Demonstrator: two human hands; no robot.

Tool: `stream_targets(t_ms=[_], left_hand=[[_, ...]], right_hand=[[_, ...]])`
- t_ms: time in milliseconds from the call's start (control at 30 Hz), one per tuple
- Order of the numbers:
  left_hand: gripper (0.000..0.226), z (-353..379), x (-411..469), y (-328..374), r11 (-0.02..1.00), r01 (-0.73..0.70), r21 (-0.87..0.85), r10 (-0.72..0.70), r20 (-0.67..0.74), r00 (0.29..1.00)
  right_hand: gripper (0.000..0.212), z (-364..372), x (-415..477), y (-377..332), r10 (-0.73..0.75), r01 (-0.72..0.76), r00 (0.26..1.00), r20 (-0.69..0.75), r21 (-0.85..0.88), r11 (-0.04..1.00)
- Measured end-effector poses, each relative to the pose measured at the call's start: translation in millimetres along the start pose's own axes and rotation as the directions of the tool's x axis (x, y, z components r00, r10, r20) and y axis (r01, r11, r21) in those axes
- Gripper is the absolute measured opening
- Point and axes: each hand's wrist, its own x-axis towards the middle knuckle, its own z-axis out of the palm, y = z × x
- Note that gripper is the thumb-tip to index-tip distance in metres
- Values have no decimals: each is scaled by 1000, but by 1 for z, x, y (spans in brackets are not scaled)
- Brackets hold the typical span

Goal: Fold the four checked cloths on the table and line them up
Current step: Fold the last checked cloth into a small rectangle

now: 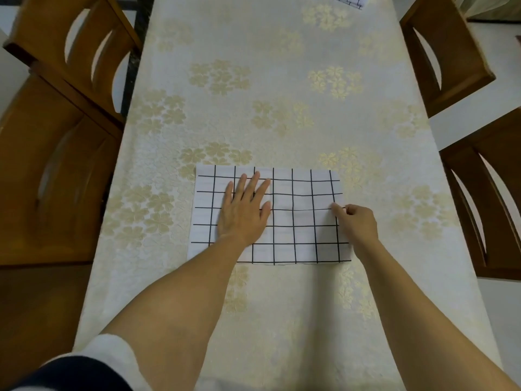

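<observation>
Left hand (244, 213) flat on checked cloth (304, 231), right hand (358, 224) pinching its edge — chairs (56, 176) flank table (282, 80).

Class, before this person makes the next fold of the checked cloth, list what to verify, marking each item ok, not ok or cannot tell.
1. Left hand lies flat on the checked cloth, pinning its left half: ok.
2. Right hand pinches the cloth's right edge: ok.
3. Cloth lies smooth on the table, no bunching: ok.
4. Layers already folded in it: cannot tell.
5. Far cloths lined up: cannot tell, the frame cuts them off.
6. All four cloths in view: not ok.
</observation>
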Motion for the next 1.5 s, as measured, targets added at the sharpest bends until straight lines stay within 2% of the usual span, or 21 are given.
stream_targets(t_ms=[100, 233, 533, 900, 1233, 1300, 1367, 1433, 1500], left_hand=[[60, 0, -1, 0, 1000, -2, 0, 2, 1, 1000], [60, 0, 0, 1, 1000, 3, 5, -3, -4, 1000], [63, 4, 1, 0, 1000, 1, -7, -1, -18, 1000], [62, 6, 3, 0, 1000, 5, -15, -6, -38, 999], [71, 5, -1, -4, 996, -65, -64, 60, -76, 995], [65, 5, -1, -5, 983, -79, -164, 54, -149, 987], [53, -1, -2, -8, 924, -98, -371, 3, -248, 969], [43, -21, -6, -14, 774, -105, -624, -126, -315, 941], [38, -49, -13, -22, 573, -38, -819, -272, -233, 934]], right_hand=[[41, 0, -12, 0, -89, 81, 992, -86, -86, 993], [27, -1, -23, -5, -143, 125, 978, -153, -122, 985], [29, -3, -51, -40, -314, 275, 923, -224, -192, 942], [26, 30, -100, -91, -545, 497, 826, -141, -274, 823], [26, 45, -103, -107, -553, 513, 828, -94, -272, 814], [26, 49, -103, -107, -550, 511, 831, -88, -273, 815], [27, 54, -105, -109, -554, 519, 829, -75, -266, 813], [28, 62, -108, -112, -565, 533, 824, -50, -271, 801], [30, 74, -113, -115, -569, 539, 822, -27, -283, 793]])
